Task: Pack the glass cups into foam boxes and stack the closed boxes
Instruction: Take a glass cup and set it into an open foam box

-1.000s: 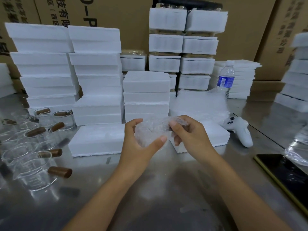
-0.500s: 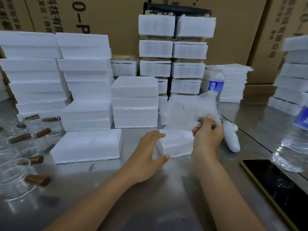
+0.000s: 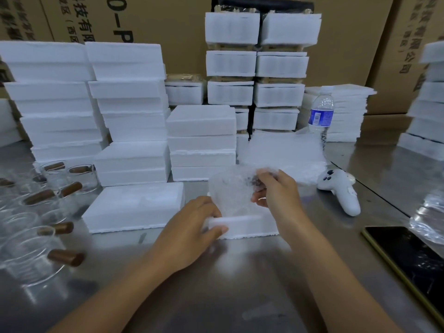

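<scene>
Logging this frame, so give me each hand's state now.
Left hand: closed, fingers and thumb gripping the left end of the foam box.
Right hand: closed, pinching the bubble wrap above that box.

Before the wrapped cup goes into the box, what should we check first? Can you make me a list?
1. Right hand grips the bubble-wrap bundle: ok.
2. Left hand holds the foam box at its near left corner: ok.
3. Bundle lined up over the box: ok, as far as this view shows.
4. Slot in the box free: cannot tell, the bundle hides it.
5. Cup wrapped all round: cannot tell, the wrap is blurred and only a dark shape shows through.
6. White controller apart from the box: ok.
</scene>
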A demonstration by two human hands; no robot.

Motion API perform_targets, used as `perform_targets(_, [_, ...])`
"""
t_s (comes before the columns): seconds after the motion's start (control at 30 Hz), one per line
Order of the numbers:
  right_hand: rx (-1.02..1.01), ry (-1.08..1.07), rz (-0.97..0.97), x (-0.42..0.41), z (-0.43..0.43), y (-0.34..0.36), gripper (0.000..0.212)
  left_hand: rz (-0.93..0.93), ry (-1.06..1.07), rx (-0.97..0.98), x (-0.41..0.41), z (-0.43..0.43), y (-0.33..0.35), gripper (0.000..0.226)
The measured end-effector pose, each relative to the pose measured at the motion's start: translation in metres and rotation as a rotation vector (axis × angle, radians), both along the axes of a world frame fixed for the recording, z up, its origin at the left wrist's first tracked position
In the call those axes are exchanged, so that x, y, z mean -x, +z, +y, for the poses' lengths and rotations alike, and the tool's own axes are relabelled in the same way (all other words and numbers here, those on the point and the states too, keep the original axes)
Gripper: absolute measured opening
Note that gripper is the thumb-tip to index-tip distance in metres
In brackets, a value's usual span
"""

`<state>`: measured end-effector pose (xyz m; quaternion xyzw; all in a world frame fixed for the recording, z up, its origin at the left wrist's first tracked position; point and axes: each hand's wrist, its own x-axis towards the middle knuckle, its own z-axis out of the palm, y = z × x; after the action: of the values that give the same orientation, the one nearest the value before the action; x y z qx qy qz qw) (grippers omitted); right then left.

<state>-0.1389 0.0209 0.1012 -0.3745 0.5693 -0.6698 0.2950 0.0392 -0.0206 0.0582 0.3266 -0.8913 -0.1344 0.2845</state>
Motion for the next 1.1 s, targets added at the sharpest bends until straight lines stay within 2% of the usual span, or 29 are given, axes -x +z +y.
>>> perform_targets(0.17, [-0.096, 0.195, 0.348, -0.003, 0.003, -0.003, 0.019, 0.035, 0.011, -0.040, -0.022, 0.000, -0.001, 0.019])
perform_targets(0.3, [-0.200, 0.202, 0.592, 0.003, 0.005, -0.007, 0.014, 0.037, -0.002, -0.068, -0.028, -0.002, 0.000, 0.017])
perform_targets(0.47, [-0.066, 0.149, 0.749, 0.004, 0.004, -0.012, 0.021, 0.026, -0.032, -0.077, -0.036, -0.006, 0.000, 0.017])
perform_targets(0.57, [-0.110, 0.188, 0.861, 0.004, 0.005, -0.014, 0.025, 0.034, -0.044, -0.073, -0.038, -0.007, 0.001, 0.022])
perform_targets(0.73, [-0.194, 0.212, 0.910, 0.007, 0.008, -0.013, 0.013, 0.096, -0.051, -0.082, -0.041, -0.006, -0.002, 0.028])
perform_targets(0.87, [-0.141, 0.174, 0.827, 0.000, 0.011, -0.010, 0.022, 0.146, -0.033, -0.151, -0.040, -0.004, -0.003, 0.063])
perform_targets(0.93, [-0.077, 0.065, 0.778, 0.000, 0.011, -0.008, 0.016, 0.143, -0.056, -0.140, -0.040, -0.003, -0.002, 0.074])
perform_targets(1.0, [-0.047, -0.036, 0.787, 0.002, 0.011, -0.008, 0.008, 0.105, -0.085, -0.102, -0.040, -0.002, -0.002, 0.066])
perform_targets(1.1, [-0.116, -0.039, 0.827, 0.005, 0.010, -0.011, 0.007, 0.093, -0.086, -0.084, -0.041, -0.003, -0.004, 0.058])
